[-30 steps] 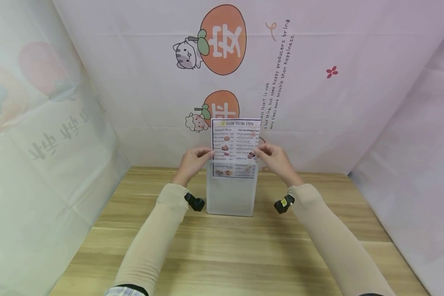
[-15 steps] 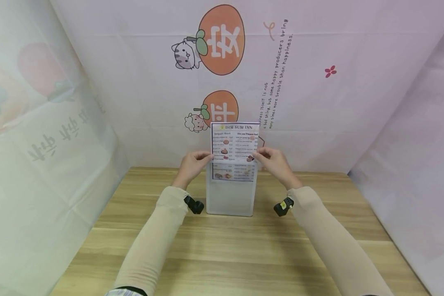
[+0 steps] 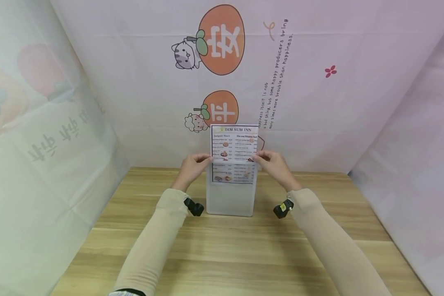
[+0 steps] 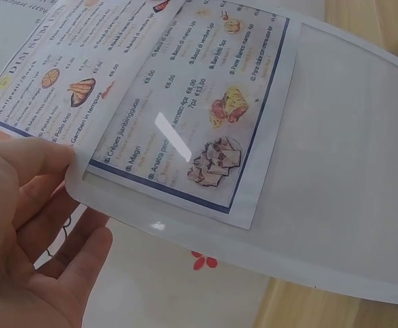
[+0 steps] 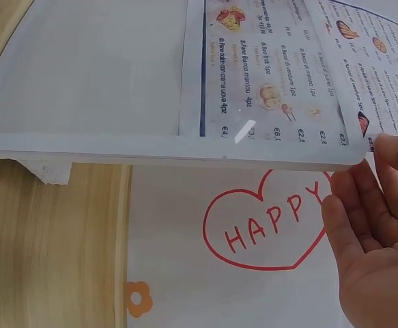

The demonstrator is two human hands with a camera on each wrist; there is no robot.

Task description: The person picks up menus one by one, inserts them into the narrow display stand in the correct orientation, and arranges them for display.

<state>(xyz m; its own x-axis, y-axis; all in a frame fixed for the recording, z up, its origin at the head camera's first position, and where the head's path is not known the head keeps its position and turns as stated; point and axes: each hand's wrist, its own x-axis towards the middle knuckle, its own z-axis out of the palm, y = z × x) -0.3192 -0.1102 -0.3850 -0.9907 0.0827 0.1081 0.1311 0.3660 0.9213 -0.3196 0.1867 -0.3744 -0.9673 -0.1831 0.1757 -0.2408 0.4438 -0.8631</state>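
Observation:
A printed menu sheet (image 3: 234, 144) headed "DIM SUM INN" stands partly inside a white-framed clear sign holder (image 3: 230, 199), which is upright on the table. The sheet's lower part shows through the clear front, while its upper part sticks out above the holder's top edge. My left hand (image 3: 192, 167) pinches the sheet's left edge between thumb and finger, just above the holder's corner. On the other side my right hand (image 3: 275, 165) pinches the right edge at the same height. Both wrist views show the fingers close to the holder's top corners.
The holder stands on a wooden table (image 3: 222, 255). Behind it hangs a white cloth backdrop (image 3: 155, 123) with printed cartoons and lettering. More cloth closes off both sides. A small foot (image 5: 48, 171) juts from the holder's back in the right wrist view.
Both hands have moved slightly down with the menu sheet, which has slid further into the holder. The holder itself stays in place.

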